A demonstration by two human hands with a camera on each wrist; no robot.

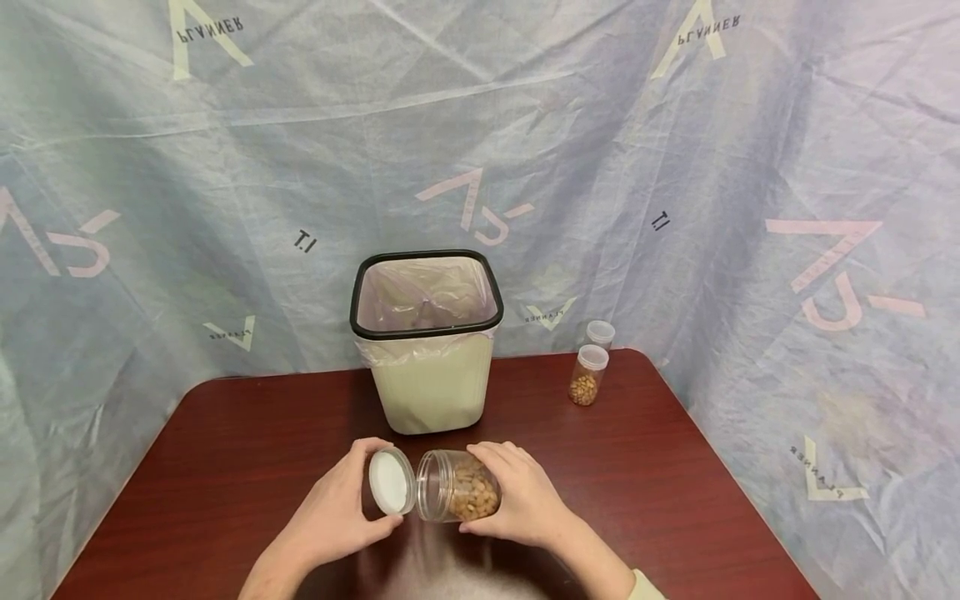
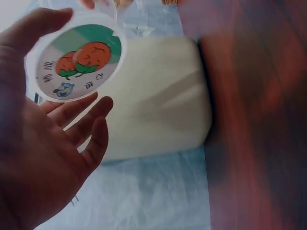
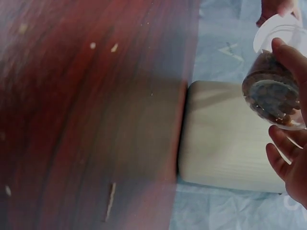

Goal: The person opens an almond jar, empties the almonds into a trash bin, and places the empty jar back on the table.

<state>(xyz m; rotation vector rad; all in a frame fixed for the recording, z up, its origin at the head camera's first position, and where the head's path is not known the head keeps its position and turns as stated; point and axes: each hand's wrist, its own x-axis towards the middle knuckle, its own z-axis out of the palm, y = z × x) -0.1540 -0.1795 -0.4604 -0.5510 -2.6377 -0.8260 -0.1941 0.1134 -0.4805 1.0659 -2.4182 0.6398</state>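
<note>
My left hand [image 1: 341, 504] grips a round white screw lid [image 1: 390, 482] by its edge, the pale inner side showing in the head view. In the left wrist view the outer face of the lid [image 2: 79, 62] carries a picture of orange-red fruit with green leaves. My right hand [image 1: 521, 496] holds a clear plastic jar [image 1: 457, 486] tipped on its side, its open mouth pointing left at the lid. Brown nut-like pieces [image 1: 474, 490] lie toward the jar's base. Lid and mouth are close together, in front of the bin.
A cream bin [image 1: 435, 387] with a black rim and clear liner stands at the table's back middle. Two lidded clear jars stand at the back right, the front jar [image 1: 587, 377] partly filled with brown pieces. Small crumbs and a thin stick [image 3: 110, 202] lie on the red-brown table [image 1: 247, 442].
</note>
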